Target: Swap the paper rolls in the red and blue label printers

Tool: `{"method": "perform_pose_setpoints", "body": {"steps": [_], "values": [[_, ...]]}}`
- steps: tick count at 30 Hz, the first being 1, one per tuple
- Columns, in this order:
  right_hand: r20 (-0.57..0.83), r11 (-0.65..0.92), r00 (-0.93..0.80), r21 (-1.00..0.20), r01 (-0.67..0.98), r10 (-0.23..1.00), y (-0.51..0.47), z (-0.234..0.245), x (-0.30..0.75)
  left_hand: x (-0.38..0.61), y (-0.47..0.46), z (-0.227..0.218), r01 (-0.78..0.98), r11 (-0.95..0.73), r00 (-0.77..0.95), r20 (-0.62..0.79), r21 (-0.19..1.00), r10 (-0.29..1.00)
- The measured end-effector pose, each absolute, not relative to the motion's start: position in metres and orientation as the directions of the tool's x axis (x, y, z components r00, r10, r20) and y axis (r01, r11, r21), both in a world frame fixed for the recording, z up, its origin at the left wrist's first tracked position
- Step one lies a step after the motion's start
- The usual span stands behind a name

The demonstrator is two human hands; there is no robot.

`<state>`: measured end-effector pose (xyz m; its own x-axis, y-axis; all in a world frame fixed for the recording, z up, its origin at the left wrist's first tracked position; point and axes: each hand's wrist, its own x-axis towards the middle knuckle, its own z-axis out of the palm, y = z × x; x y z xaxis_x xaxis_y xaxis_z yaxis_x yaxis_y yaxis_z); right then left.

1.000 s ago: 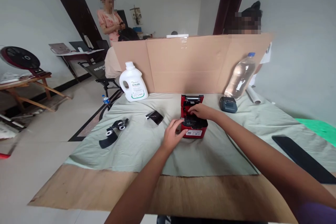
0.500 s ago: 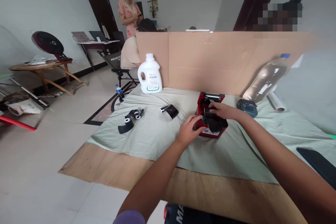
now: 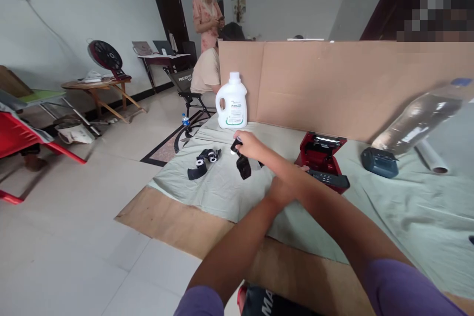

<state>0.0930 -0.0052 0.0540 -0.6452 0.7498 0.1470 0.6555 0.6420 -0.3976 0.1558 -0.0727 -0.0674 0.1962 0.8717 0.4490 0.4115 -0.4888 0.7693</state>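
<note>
My right hand point(image 3: 251, 145) reaches across my left forearm, its fingers closed round a roll of black ribbon point(image 3: 243, 167) with a white core end. A loose black strip hangs down from the roll, above the cloth. My left hand point(image 3: 302, 168) is at the left side of a small red label printer point(image 3: 321, 158). Only a few of its fingertips show, the rest being hidden behind my right forearm. The printer's lid stands raised and its red inside is visible. Several small ribbon rolls point(image 3: 205, 162) with white cores lie on the cloth to the left.
A white jug point(image 3: 233, 103) stands before the cardboard screen point(image 3: 296, 84). Right of the printer are a dark blue device point(image 3: 379, 162), a large clear bottle point(image 3: 418, 116) leaning over, and a white tube point(image 3: 432, 155). Two people are beyond the screen's left end, another at upper right.
My right hand has lifted the black ribbon roll out of the printer and carried it left. My left hand remains at the printer. The view has swung left.
</note>
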Motion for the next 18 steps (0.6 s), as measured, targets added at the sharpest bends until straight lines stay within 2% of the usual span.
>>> {"method": "perform_pose_setpoints", "body": {"steps": [3,8,11,14,18], "values": [[0.061,0.643,-0.667,-0.34,0.686,0.743,-0.002,0.019,0.052,0.155,-0.073,-0.066,0.356,-0.522,0.202,0.481,0.775,0.853],[0.014,0.625,-0.652,-0.304,0.719,0.758,-0.004,-0.01,0.033,0.153,-0.077,-0.057,0.377,-0.439,0.217,0.383,0.816,0.898],[-0.009,0.626,-0.657,-0.291,0.723,0.754,-0.002,-0.007,0.036,0.154,-0.075,-0.059,0.358,-0.452,0.216,0.398,0.817,0.891],[0.024,0.608,-0.625,-0.267,0.748,0.78,0.009,0.008,0.052,0.156,-0.07,-0.068,0.33,-0.5,0.186,0.464,0.801,0.866],[0.037,0.477,-0.48,-0.192,0.858,0.877,0.027,0.026,0.089,0.154,-0.07,-0.076,0.327,-0.587,0.201,0.553,0.74,0.809]]}}
